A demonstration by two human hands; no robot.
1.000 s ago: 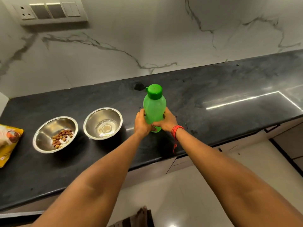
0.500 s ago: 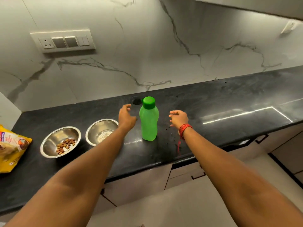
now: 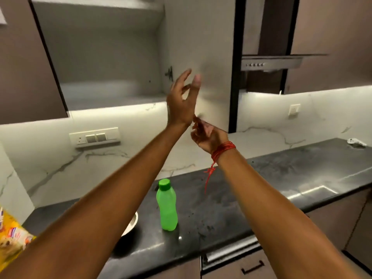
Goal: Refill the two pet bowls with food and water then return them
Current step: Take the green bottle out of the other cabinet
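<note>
**Both hands up at the open cupboard door**

A white wall-cupboard door (image 3: 201,57) stands swung open above the black stone desk (image 3: 281,178), with a steel range hood (image 3: 271,62) to its right and a white switch panel (image 3: 94,136) on the marble wall to the left.

The left hand (image 3: 182,99) is raised before the door's inner face, fingers spread and holding nothing. The right hand (image 3: 205,135), with a red thread (image 3: 222,150) at the wrist, is at the door's bottom edge with its fingers curled. It is too blurred to tell whether they grip.

Well below both hands, the green plastic bottle with its green cap (image 3: 167,206) stands upright on the desk. Left of it, the left forearm hides all but the rim of a steel bowl (image 3: 131,222). At the far left lies the yellow pet-food bag (image 3: 12,236) — its print is unreadable.
</note>
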